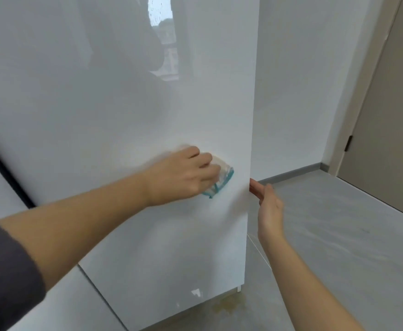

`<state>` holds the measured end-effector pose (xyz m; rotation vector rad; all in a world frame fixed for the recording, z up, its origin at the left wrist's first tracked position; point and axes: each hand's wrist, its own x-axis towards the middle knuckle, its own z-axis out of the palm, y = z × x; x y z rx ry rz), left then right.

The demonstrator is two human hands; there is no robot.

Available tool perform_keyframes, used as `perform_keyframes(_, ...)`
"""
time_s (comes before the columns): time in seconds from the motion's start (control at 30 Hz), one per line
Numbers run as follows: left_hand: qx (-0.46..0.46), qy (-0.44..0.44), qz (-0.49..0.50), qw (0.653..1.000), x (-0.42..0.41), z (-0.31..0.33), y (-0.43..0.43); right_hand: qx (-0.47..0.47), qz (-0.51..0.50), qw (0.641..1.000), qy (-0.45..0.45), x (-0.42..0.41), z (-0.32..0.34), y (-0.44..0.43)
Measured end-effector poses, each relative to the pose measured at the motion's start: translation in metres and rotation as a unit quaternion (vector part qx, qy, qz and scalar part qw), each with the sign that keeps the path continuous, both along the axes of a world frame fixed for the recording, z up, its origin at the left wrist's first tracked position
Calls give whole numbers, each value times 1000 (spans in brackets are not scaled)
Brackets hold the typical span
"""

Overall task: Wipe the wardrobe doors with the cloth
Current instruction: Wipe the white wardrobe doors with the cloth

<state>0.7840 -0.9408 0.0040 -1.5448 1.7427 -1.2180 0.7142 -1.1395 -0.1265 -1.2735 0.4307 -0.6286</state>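
view: head cam, only one.
L hand (183, 177): fingers curled over cloth, gripping it & pressing it onto the door; slight motion blur.
cloth (222, 179): whitish w/ teal edging, pokes out past L fingertips, flat on door's glossy face.
wardrobe door (124, 115): white, glossy; window reflection (163, 37) high above L fingers; free edge just beyond cloth.
R hand (268, 205): fingers (255, 187) straight, together, laid against door's free edge; tips hidden behind it.
gap: cloth & R fingers near, not touching, door edge between.
sleeve (4, 271): dark, L upper arm, well back from L fingers.
floor (339, 235): grey, below & beyond R fingers.
stain (229, 304): yellowish, on floor under door's lower corner, well below both hands.
room door (386, 115): beige, far beyond R fingers.
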Motion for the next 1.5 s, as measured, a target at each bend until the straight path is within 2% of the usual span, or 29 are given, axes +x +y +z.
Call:
perform_keyframes(0.13,-195,17,24,980,-4,61,3,20,-14,1000,-5,-6,15,7)
perform_keyframes(0.2,-270,39,35,961,-7,59,-6,21,-23,999,-9,-6,23,10)
perform_keyframes(0.27,-296,45,47,953,-10,44,-12,19,-32,999,-15,-6,28,13)
perform_keyframes(0.37,-262,50,42,963,-9,15,-15,24,-30,999,-26,-9,31,15)
perform_keyframes(0.47,-153,60,28,986,-6,-41,-11,23,-36,999,-31,-11,31,19)
perform_keyframes(0.57,-33,69,62,995,-14,-115,6,37,-32,998,-31,-12,32,22)
perform_keyframes(0.67,11,70,92,993,-15,-124,20,42,-27,998,-43,-11,34,24)
perform_keyframes(0.73,-31,71,75,994,-12,-87,20,52,-31,997,-42,-9,35,25)
perform_keyframes(0.83,-153,56,17,986,-7,-3,21,60,-34,997,-37,-8,37,25)
perform_keyframes(0.9,-243,29,6,970,-3,45,24,67,-37,996,-34,-8,38,24)
perform_keyframes(0.97,-319,20,18,947,-1,66,27,67,-40,996,-38,-7,39,25)
perform_keyframes(1.03,-356,44,22,933,-4,56,26,64,-40,997,-35,-7,40,26)
perform_keyframes(1.13,-305,83,22,949,-6,7,30,49,-39,997,-33,-7,39,26)
perform_keyframes(1.33,-38,100,54,993,-10,-98,61,-4,-38,999,-23,-8,32,35)
perform_keyframes(1.43,55,87,51,993,-8,-85,79,-42,-43,998,-34,-10,29,44)
perform_keyframes(1.5,57,83,33,994,-7,-45,90,-60,-46,997,-34,-10,29,47)
